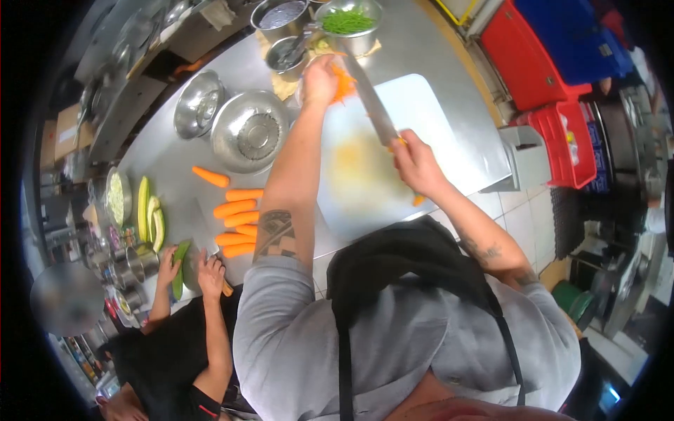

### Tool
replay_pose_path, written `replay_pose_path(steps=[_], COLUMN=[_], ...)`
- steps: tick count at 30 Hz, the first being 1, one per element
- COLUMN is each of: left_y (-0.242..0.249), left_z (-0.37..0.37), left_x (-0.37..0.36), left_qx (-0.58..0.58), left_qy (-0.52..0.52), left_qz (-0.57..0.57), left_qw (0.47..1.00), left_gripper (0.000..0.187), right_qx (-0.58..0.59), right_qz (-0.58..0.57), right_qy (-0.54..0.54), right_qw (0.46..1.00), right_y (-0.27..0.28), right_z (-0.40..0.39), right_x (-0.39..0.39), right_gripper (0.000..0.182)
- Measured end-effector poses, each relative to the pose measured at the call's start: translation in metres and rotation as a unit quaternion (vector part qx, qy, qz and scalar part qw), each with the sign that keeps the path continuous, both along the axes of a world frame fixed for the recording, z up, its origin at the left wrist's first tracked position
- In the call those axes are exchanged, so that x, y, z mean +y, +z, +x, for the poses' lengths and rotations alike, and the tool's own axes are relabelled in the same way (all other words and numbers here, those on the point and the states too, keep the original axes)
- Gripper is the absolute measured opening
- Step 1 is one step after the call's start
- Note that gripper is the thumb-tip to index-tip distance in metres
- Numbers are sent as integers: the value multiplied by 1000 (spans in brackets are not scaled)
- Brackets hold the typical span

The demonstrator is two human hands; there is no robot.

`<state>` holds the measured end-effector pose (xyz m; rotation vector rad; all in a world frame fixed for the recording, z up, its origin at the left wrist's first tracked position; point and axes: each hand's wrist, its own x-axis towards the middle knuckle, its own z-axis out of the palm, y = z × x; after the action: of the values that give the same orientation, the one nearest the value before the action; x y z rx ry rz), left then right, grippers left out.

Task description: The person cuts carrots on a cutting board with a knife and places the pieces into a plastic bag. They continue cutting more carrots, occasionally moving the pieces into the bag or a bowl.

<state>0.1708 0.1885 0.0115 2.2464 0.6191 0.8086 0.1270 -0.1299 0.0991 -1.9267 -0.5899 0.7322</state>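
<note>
R hand (415, 165) clamped on knife (375, 105) handle, blade angled over the white board (428, 133), tip end near the cut carrot (343, 84). L hand (321, 81) right by the cut carrot at board's far L corner (can't tell if fingers are closed on any). Whole carrots (235, 208) on table (477, 126) L of board, steel bowl (249, 132) beyond them. Co-worker's hand (169, 266) on a green veg (180, 270), well apart.

Steel table (421, 56), white cutting board (421, 119), whole carrots (236, 208), metal bowls (256, 137)
</note>
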Motion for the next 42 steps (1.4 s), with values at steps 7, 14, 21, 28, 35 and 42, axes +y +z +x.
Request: replay_pose_path(steps=[7,14,21,28,35,42], left_y=[9,13,50,44,13,41], left_z=[-91,-168,-130,-96,-61,-187], left_x=[-47,-168,-149,-97,-52,-87], left_qx=[-52,66,241,246,265,80], left_qy=[2,-99,-150,-109,45,31], left_qz=[54,69,146,198,187,98], left_qw=[997,990,948,942,945,992], left_gripper=[26,57,69,68,57,11], right_qx=[-92,209,218,232,178,-98], right_qz=[-99,10,79,61,14,-124], right_qy=[8,-41,69,84,95,111], right_qw=[991,977,970,967,979,981], right_y=[-60,-58,-23,-12,-16,-58], right_z=[37,56,78,78,64,62], right_x=[-107,-72,10,7,-44,-142], right_gripper=[27,22,23,23,22,26])
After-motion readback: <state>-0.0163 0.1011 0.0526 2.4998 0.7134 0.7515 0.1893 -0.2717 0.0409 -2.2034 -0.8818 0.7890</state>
